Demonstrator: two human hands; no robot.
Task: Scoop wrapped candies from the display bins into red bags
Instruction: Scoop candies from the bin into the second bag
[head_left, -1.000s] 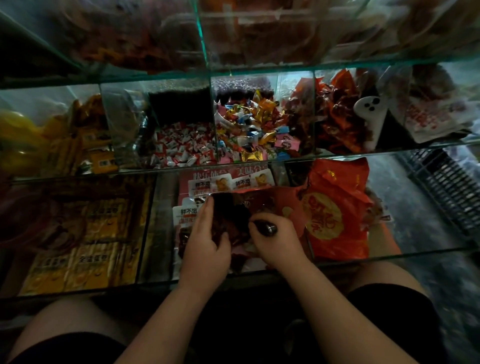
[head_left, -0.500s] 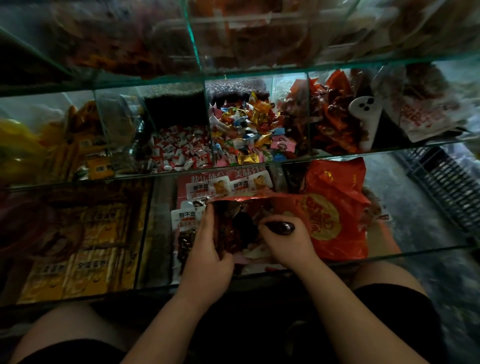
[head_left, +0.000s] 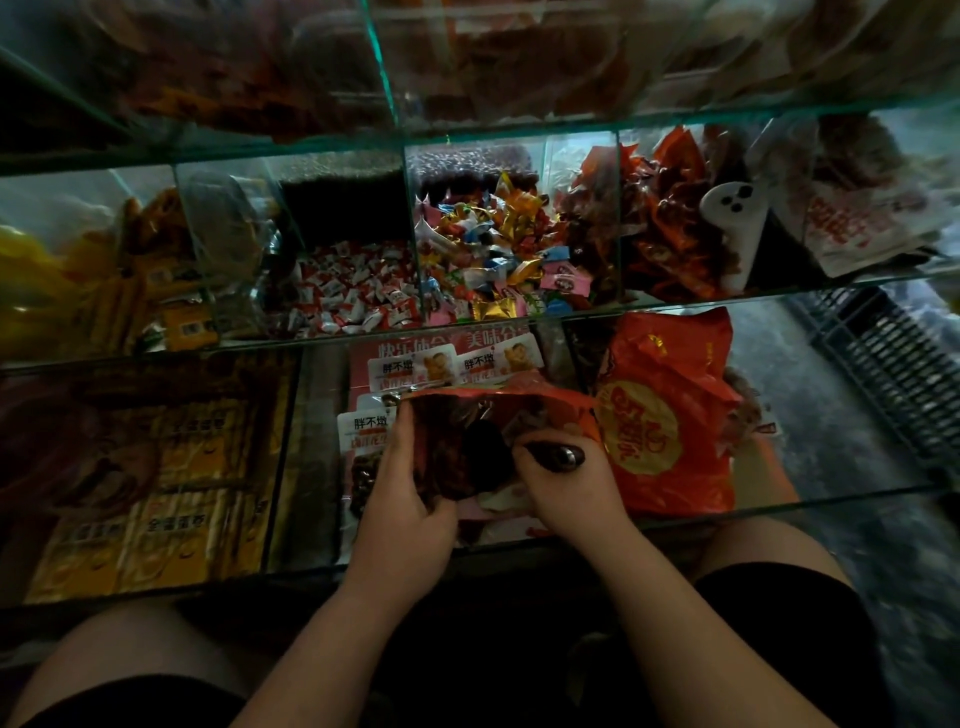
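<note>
An open red bag (head_left: 524, 410) lies over the front glass bin, its dark mouth facing me. My left hand (head_left: 410, 499) grips the bag's left edge and holds the mouth apart. My right hand (head_left: 563, 488) is closed around a dark scoop handle (head_left: 556, 456) whose head reaches into the bag's mouth; the scoop's bowl is hidden inside. A second red bag (head_left: 670, 415) with a gold round print lies just right of the first. Mixed wrapped candies (head_left: 498, 249) fill a middle-shelf bin, with red-and-white wrapped candies (head_left: 353, 291) in the bin to its left.
Glass dividers (head_left: 413, 228) separate the bins. A white scoop (head_left: 732, 218) stands in the bin of red packets at right. Yellow boxes (head_left: 150, 525) fill the lower left bin. White-labelled snack packets (head_left: 410, 366) lie under the bag. A dark plastic crate (head_left: 893, 364) sits on the floor at right.
The red bag's mouth has been pulled wider and its rim lifted. My right hand has shifted slightly right with the scoop handle, which now points right.
</note>
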